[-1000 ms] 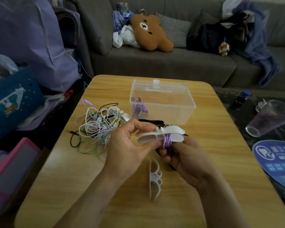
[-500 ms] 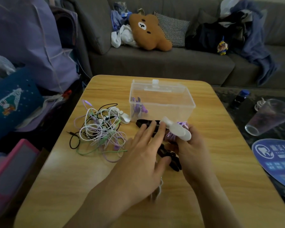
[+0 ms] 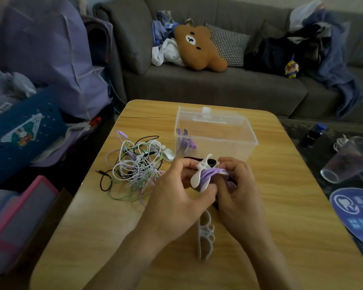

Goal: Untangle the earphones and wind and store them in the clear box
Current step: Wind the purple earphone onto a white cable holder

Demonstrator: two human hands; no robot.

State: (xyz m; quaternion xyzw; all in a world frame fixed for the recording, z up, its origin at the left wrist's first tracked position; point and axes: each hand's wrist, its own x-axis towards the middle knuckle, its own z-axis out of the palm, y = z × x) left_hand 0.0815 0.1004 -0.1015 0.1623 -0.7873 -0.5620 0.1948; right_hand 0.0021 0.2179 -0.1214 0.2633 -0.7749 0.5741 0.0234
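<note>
Both hands meet over the wooden table (image 3: 270,206), just in front of the clear box (image 3: 247,141). My left hand (image 3: 176,193) pinches a white cord winder (image 3: 199,174) wrapped with purple earphone cable (image 3: 213,171). My right hand (image 3: 237,191) grips the same winder from the right, fingers curled over the purple cable. A tangle of white, purple, green and black earphones (image 3: 134,166) lies to the left. The open box holds a wound purple set (image 3: 184,141). A spare white winder (image 3: 205,233) lies under my wrists.
A black winder (image 3: 199,160) peeks out behind my hands, and a white one (image 3: 166,151) lies beside the tangle. A tipped plastic cup (image 3: 348,162), a small bottle (image 3: 315,132) and a blue fan (image 3: 356,212) sit to the right. A grey sofa (image 3: 208,88) stands behind the table.
My left hand, stretched flat half a second ago, has come back and now pinches the white winder. The winder has turned more upright between both hands.
</note>
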